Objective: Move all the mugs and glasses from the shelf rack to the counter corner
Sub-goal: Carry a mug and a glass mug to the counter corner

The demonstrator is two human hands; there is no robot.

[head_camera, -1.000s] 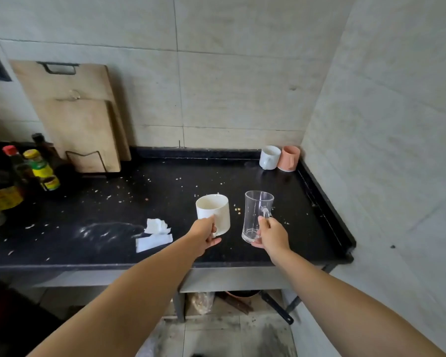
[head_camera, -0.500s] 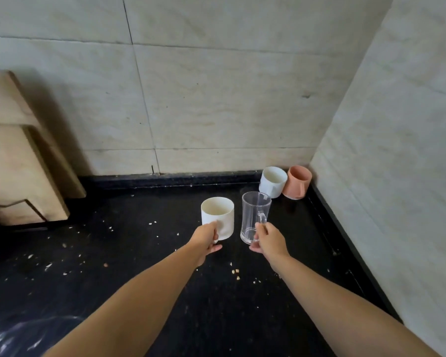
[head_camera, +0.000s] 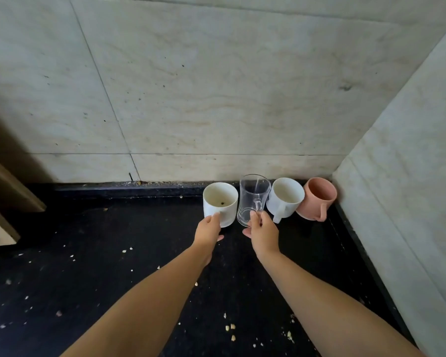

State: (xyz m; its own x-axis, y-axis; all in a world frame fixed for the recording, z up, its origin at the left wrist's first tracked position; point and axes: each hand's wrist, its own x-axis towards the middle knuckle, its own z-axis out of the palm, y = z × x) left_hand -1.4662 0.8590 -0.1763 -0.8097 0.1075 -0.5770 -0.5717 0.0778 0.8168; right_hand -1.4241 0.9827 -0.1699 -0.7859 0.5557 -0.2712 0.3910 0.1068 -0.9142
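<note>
While both arms reach in toward the corner, the left hand (head_camera: 208, 229) is closed on the near side of a white mug (head_camera: 220, 203), thumb up against its wall; the handle is hidden behind the hand. The right hand (head_camera: 264, 231) is pinched on the handle of a clear glass mug (head_camera: 252, 198), thumb on top, fingers curled beneath. Whether these 2 are resting on the counter (head_camera: 113, 253) or just off it, I cannot tell. They stand upright, side by side, walls nearly touching, close to the back wall (head_camera: 216, 86). A dark speck sits inside the white mug. Just right of the glass is a second white mug (head_camera: 285, 199), handle toward the camera, and beyond it a pink mug (head_camera: 317, 198) tucked into the very corner against the side wall (head_camera: 410, 176). So 4 vessels line up along the back edge. The counter is black and littered with pale crumbs (head_camera: 231, 328). At far left, the edge of a wooden board (head_camera: 8, 191) leans against the wall.
</note>
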